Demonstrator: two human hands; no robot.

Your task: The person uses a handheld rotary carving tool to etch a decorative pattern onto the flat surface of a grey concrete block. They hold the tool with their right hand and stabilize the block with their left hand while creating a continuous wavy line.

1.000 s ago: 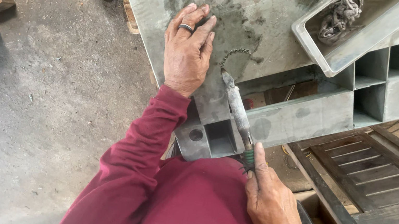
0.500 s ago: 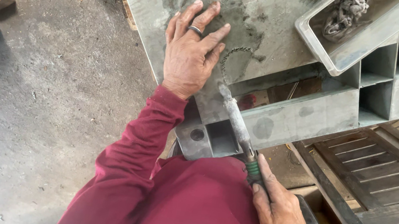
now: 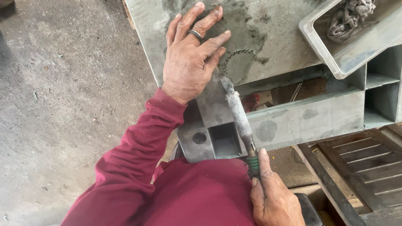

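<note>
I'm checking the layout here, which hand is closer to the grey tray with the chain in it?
Left. The left hand lies flat on the grey panel, just across from the tray. The right hand is lower, near the person's body, gripping a tool handle.

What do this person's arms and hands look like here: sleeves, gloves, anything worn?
Both arms are covered to the wrist by the long sleeves of a dark red top with a small white mark on its front. The left hand is bare, with a dark ring on one finger. The right hand is bare too; no ring shows on it.
</note>
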